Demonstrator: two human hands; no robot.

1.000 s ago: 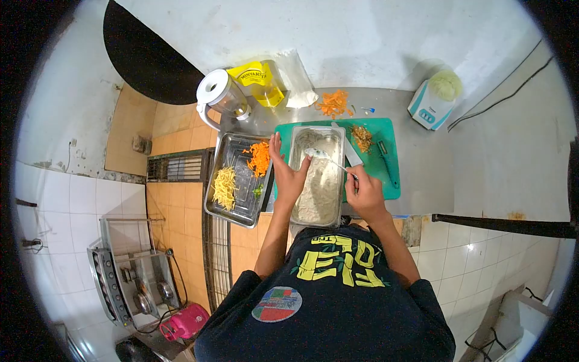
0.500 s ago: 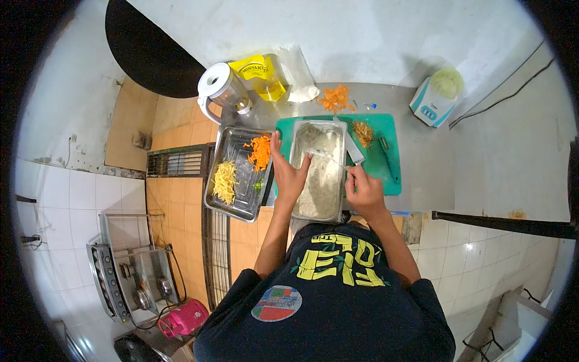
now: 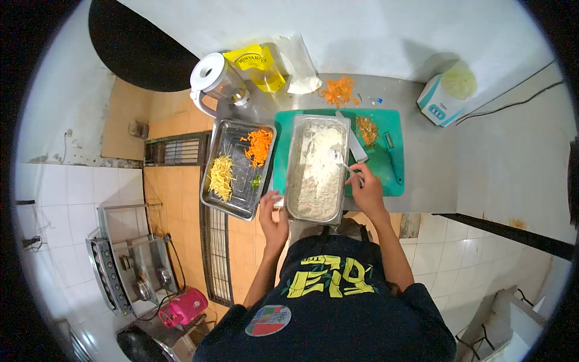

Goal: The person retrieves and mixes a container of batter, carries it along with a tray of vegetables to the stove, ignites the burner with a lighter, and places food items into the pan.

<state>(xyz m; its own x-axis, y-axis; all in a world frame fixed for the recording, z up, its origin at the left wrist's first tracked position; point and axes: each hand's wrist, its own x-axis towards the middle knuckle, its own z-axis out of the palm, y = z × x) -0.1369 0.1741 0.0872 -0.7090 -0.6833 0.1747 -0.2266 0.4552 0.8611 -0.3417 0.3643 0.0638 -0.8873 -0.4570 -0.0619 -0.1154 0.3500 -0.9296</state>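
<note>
My right hand (image 3: 368, 190) is closed around the handle of a metal spoon (image 3: 342, 161). The spoon's head rests at the right side of a deep steel pan (image 3: 290, 163) holding a pale, floury batter (image 3: 316, 175). At the pan's lower left, near the counter edge, is my left hand (image 3: 274, 223). Its fingers are apart and nothing shows in its grip. Under the pan lies a green cutting board (image 3: 380, 181). A knife (image 3: 357, 145) lies partly hidden along the pan's right side.
A shallow steel tray (image 3: 232, 208) on the left holds shredded carrot (image 3: 258, 146), pale yellow strips (image 3: 221, 178) and chopped greens (image 3: 256, 181). A peeler (image 3: 393, 160) and brown scraps (image 3: 367, 131) lie on the board. Behind stand a blender jug (image 3: 220, 81), oil pouch (image 3: 256, 65) and blender base (image 3: 443, 102).
My left hand has moved from over the pan's left rim down towards the counter edge. The spoon has shifted from the pan's middle to its right side.
</note>
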